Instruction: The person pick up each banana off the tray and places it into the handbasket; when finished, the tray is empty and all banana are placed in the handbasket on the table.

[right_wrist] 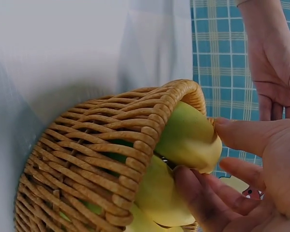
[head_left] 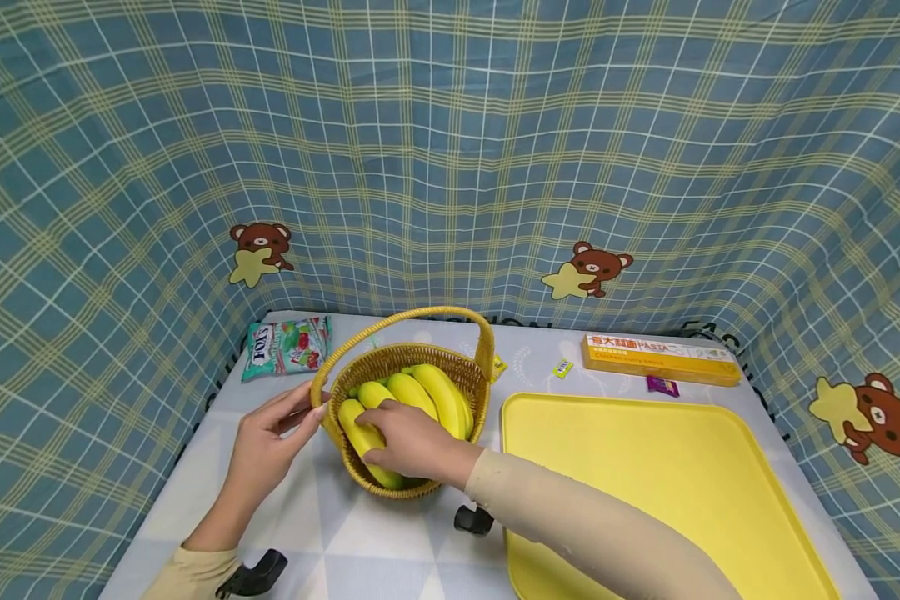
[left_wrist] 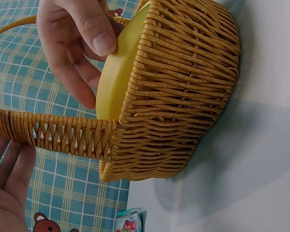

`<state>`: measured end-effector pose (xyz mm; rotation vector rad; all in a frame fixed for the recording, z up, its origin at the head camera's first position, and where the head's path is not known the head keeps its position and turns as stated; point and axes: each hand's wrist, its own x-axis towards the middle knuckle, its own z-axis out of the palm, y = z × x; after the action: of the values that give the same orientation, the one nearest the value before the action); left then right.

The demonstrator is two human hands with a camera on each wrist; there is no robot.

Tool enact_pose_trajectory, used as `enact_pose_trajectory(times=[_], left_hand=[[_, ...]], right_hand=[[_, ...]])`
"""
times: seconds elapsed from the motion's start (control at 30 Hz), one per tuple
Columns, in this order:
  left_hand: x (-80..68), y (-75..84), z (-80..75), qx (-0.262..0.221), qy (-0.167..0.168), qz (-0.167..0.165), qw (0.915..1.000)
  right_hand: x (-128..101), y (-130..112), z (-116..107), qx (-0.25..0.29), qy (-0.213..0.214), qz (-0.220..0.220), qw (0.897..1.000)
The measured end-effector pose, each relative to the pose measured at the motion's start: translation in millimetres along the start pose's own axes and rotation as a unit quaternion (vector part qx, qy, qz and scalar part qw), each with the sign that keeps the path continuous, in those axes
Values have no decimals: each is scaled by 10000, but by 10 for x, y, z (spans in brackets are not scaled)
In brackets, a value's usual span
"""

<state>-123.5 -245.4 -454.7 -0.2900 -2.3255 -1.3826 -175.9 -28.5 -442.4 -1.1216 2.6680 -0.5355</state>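
Note:
A wicker basket [head_left: 401, 493] stands on the table, holding several yellow bananas [head_left: 438, 392]. My left hand [head_left: 270, 442] is at the basket's left side and pinches the lower part of its arched handle [head_left: 420, 313] between thumb and fingers; the left wrist view shows the fingers behind the handle [left_wrist: 77, 137]. Reaching in over the near rim, my right hand [head_left: 416, 442] grips the leftmost banana [head_left: 354, 423]. The right wrist view has its thumb on one side of that banana [right_wrist: 188, 137] and fingers on the other. Lower parts of the bananas are hidden by the basket wall.
To the right lies a yellow tray [head_left: 645, 450], partly under my right forearm. A pasta box [head_left: 660, 360] and a purple packet [head_left: 662, 386] sit behind it, with a small green packet [head_left: 563, 367] further left. A candy bag [head_left: 288, 346] lies at the back left. Plaid cloth [head_left: 450, 167] rises behind.

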Motion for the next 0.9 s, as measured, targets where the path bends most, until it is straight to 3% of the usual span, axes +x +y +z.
enact_pose_trajectory(times=[0.43,0.73,0.9], left_hand=[[30,-16,2,-9,4,-24,10000],[11,-32,-41,-9,47,10,10000],[-56,-124,-94,509,45,38,9987]], right_hand=[[-205,203,-22,692,435,-219,9964],[-603,419,-22,1314,815,174,9878],[-912,656,-43,1152,1288,354,9843]])
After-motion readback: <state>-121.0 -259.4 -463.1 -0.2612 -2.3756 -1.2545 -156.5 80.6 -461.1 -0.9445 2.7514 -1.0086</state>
